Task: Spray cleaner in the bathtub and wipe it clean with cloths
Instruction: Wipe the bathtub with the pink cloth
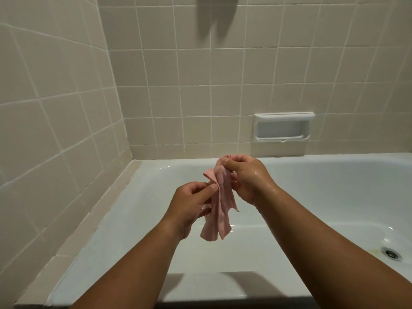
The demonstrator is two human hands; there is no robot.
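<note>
A pink cloth [219,204] hangs crumpled in the air over the white bathtub [312,197]. My right hand [249,177] grips its top end, fingers curled around the bunched fabric. My left hand [191,204] pinches the cloth's left edge between thumb and fingers, lower down. Both hands and forearms look wet. The cloth's bottom dangles free above the tub floor. No spray bottle is in view.
The tub's drain [390,253] sits at the right with a yellowish stain beside it. A white recessed soap dish [283,128] is set in the beige tiled back wall. A tiled ledge [89,219] runs along the tub's left side.
</note>
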